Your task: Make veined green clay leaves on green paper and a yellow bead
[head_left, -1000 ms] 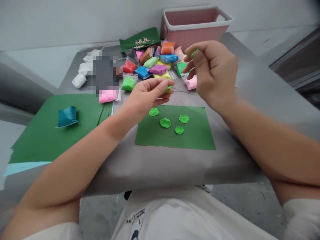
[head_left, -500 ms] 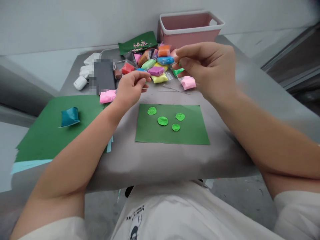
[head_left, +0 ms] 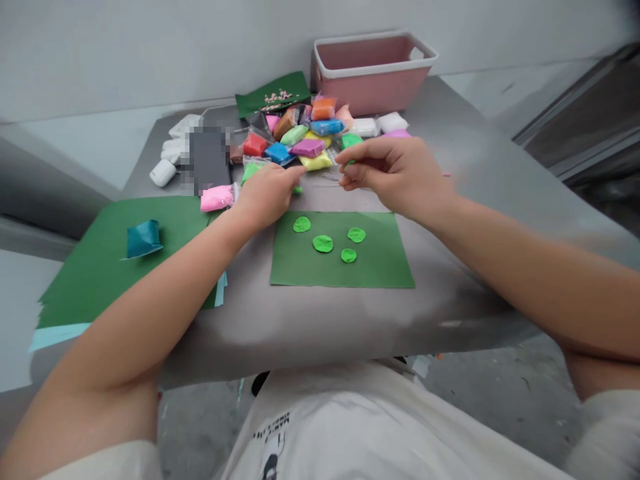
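On a dark green sheet (head_left: 345, 273) in front of me lie several flattened bright green clay discs (head_left: 323, 243). My left hand (head_left: 267, 195) is above the table just beyond the sheet's far left corner, its fingers closed around a lump of green clay (head_left: 298, 191) that shows only at its edge. Opposite it, beyond the far right part of the sheet, my right hand (head_left: 395, 170) pinches a small bit of green clay (head_left: 350, 162) between thumb and fingertips. Most of that bit is hidden by the fingers. A gap separates the two hands.
Bagged coloured clay packs (head_left: 307, 148) are piled behind my hands. A pink basket (head_left: 373, 80) stands at the back wall. On the left are green sheets (head_left: 90, 267) with a teal packet (head_left: 144, 239), a dark blurred rectangle (head_left: 209, 160) and a white case (head_left: 163, 173).
Both hands have come down and nearer to me, the right one also moving left, so the gap between them is smaller. The discs lie as before; the view has shifted slightly.
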`<state>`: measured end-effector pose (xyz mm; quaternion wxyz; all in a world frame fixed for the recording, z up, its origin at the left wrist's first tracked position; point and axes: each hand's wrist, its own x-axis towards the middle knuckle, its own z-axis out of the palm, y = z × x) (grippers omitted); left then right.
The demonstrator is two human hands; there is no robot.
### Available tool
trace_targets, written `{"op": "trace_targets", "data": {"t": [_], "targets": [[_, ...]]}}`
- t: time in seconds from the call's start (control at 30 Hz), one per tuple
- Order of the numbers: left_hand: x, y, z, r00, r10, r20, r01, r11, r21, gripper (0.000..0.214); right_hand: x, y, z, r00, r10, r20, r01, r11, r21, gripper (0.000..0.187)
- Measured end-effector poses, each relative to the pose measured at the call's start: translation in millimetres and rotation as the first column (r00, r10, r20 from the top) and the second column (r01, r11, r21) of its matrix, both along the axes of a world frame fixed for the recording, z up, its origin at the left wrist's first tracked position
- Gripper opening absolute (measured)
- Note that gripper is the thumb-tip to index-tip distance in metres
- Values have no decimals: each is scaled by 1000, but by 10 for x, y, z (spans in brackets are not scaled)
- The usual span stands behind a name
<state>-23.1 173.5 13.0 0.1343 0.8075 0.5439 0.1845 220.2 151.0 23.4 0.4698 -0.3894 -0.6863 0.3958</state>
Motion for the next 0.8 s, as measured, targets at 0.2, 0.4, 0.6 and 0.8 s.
{"op": "trace_targets", "data": {"t": [0.2,0.4,0.6,0.8], "targets": [[-64,-173,92,981,-7,-192,37,988,153,41,178,-9,-108,996,-16,84,19,999,-41,15],[-178,-283,121,943,33,-330,-30,999,15,25,152,0,-108,999,-33,2,33,989,-143,13],[-187,-214,213,967,-43,-251,-42,945,-323,35,158,13,-129,999,-45,6,45,979,-199,21],[-167,-204,261,965,-62,-255,-46,916,-397,15,237,51,-252,999,8,43,-4,995,-99,17]]}}
